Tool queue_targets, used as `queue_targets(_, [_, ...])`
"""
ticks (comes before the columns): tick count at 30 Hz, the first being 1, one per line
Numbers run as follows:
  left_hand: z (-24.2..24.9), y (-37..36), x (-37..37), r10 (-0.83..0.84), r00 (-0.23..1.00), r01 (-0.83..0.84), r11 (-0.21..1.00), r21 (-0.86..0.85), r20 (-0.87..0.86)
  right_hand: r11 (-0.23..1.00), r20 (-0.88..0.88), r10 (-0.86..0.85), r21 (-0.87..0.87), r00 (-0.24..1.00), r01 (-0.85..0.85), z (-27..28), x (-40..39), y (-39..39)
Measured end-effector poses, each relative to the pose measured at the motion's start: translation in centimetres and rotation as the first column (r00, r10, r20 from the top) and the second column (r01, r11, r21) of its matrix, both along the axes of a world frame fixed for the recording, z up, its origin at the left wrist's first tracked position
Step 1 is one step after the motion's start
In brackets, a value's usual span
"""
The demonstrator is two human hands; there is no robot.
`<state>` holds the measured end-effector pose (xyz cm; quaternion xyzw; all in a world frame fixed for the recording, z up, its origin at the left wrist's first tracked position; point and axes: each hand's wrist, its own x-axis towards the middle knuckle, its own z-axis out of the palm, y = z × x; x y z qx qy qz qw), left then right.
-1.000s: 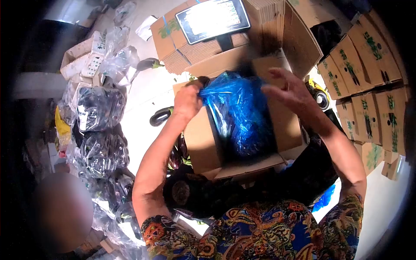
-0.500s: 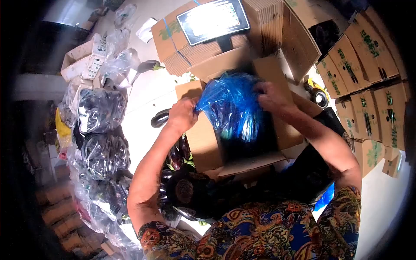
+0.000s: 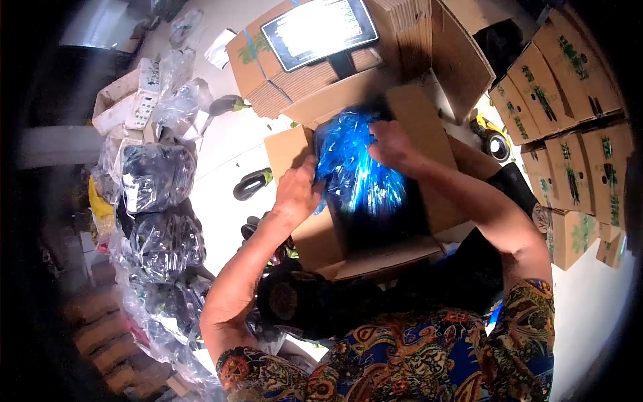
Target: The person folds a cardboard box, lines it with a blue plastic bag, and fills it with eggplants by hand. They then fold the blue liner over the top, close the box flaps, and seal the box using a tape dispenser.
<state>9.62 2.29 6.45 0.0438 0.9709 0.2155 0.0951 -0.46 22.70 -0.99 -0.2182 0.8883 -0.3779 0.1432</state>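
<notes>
An open cardboard box [image 3: 315, 238] stands in front of me, its flaps spread outward. Inside it lies a shiny blue plastic bag [image 3: 351, 171], bunched toward the middle; what it covers is mostly hidden. At the bag's left edge, beside the left flap, my left hand [image 3: 297, 193] is closed on the film. My right hand [image 3: 394, 146] pinches the top of the bag from the right side. A loose eggplant [image 3: 252, 185] lies on the floor left of the box.
Behind the box a bright display [image 3: 320, 32] stands before strapped flat cardboard [image 3: 268, 77]. Clear-bagged dark produce [image 3: 157, 177] lines the left. Stacked printed boxes [image 3: 569, 167] rise on the right, with a yellow-and-black tape roll [image 3: 495, 146] near them. Another eggplant [image 3: 228, 105] lies farther back.
My right hand has moved left over the bag, and my left hand has come slightly down and right. The blue film, spread wider before, is now gathered more narrowly.
</notes>
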Motion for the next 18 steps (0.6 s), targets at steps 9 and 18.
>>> queue_targets(9, [-1.5,7.6,0.9,-0.044,0.997,0.06,0.964,0.259,-0.069,0.993,0.232,0.039,0.096,0.972,-0.062,0.8,-4.3,-1.4])
queue_targets(18, [-10.0,12.6,-5.7,-0.033,0.943,0.119,0.963,0.244,-0.332,0.702,-0.188,0.641,0.536,0.745,-0.469,6.6,-1.6,-6.4])
